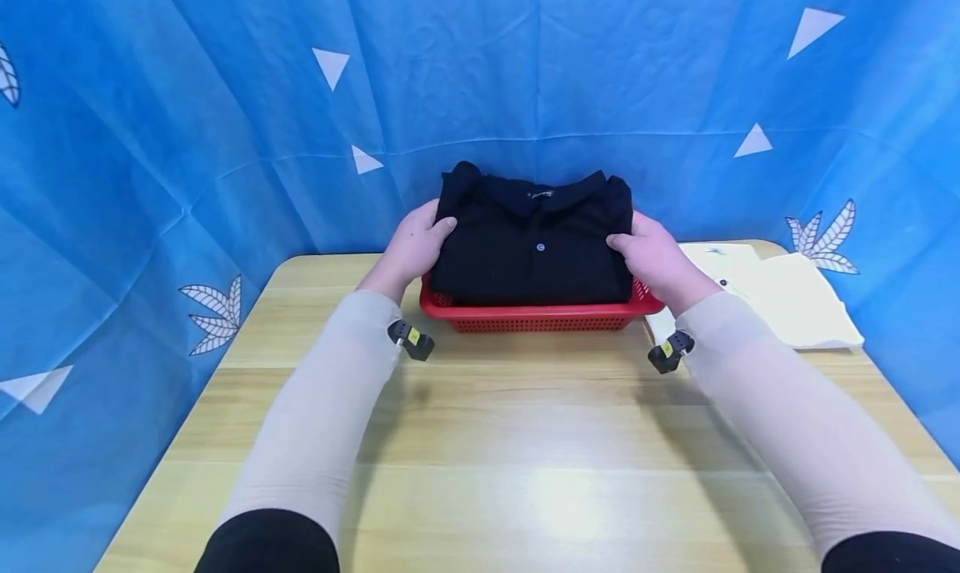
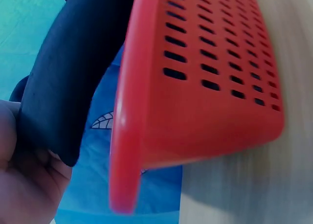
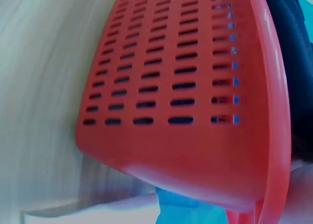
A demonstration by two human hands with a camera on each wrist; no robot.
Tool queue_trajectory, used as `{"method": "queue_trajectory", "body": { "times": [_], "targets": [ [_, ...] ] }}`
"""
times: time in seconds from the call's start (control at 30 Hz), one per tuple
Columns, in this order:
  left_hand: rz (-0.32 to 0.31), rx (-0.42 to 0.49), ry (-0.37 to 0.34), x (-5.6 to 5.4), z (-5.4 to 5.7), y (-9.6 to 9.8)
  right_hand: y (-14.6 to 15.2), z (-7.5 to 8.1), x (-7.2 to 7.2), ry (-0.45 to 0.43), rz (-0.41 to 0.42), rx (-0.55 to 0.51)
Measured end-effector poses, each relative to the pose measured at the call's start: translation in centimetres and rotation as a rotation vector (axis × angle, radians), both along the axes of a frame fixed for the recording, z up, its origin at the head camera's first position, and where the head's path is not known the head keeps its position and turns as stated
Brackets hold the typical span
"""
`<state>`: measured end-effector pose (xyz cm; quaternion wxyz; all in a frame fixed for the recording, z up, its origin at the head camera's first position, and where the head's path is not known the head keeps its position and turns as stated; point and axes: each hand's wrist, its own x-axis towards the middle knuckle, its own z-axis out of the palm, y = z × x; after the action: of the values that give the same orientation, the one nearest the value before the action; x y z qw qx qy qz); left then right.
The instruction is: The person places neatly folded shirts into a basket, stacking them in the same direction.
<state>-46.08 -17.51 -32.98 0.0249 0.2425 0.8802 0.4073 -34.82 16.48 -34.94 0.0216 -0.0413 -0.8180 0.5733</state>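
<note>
A folded black polo shirt (image 1: 510,256), collar and buttons facing up, spans the red perforated basket (image 1: 536,318) at the back of the table. My left hand (image 1: 417,243) grips the shirt's left edge, thumb on top and fingers beneath. On the opposite side my right hand (image 1: 654,254) holds the right edge, its thumb over the fabric. In the left wrist view the shirt's folded side (image 2: 58,82) stands above the basket rim (image 2: 128,116). The right wrist view shows mostly the basket's front wall (image 3: 195,160), with the right hand largely hidden behind the rim.
Folded white garments (image 1: 802,302) lie on the table to the right of the basket, partly behind the right forearm. A blue patterned curtain (image 1: 540,72) hangs right behind the table's back edge. The light wooden tabletop (image 1: 525,439) stretches toward me.
</note>
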Motion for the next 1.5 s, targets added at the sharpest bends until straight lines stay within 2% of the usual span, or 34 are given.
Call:
{"method": "queue_trajectory", "body": {
  "times": [0.1,0.27,0.47,0.63,0.77,0.97,1.1,1.2,1.3,1.5],
  "targets": [
    [0.009,-0.028,0.012,-0.3,-0.1,0.8,0.4,0.1,-0.2,0.008,-0.017,0.063],
    [0.023,-0.108,0.012,-0.1,-0.8,1.6,0.8,0.0,-0.3,0.009,-0.018,0.176],
    [0.029,-0.157,-0.038,0.4,-1.8,2.0,0.9,-0.5,-0.2,0.062,0.006,0.375],
    [0.026,-0.279,-0.021,0.6,-2.6,2.9,0.6,-1.0,-0.4,0.087,0.004,0.501],
    [0.035,-0.39,0.009,0.8,-3.2,3.6,0.2,-1.4,-0.7,0.075,0.006,0.548],
    [0.063,-0.526,0.144,1.0,-3.9,4.0,-0.1,-1.6,-0.7,0.074,-0.01,0.594],
    [0.094,-0.585,0.216,1.2,-4.0,3.9,-0.1,-1.6,-0.5,0.059,-0.031,0.566],
    [0.125,-0.593,0.216,1.4,-4.0,3.7,-0.1,-1.5,-0.3,0.056,-0.049,0.546],
    [0.13,-0.6,0.21,1.4,-3.9,3.6,-0.1,-1.4,0.0,0.058,-0.063,0.55],
    [0.127,-0.63,0.233,1.5,-4.0,3.1,0.0,-1.2,0.2,0.078,-0.015,0.649]
  ]
}}
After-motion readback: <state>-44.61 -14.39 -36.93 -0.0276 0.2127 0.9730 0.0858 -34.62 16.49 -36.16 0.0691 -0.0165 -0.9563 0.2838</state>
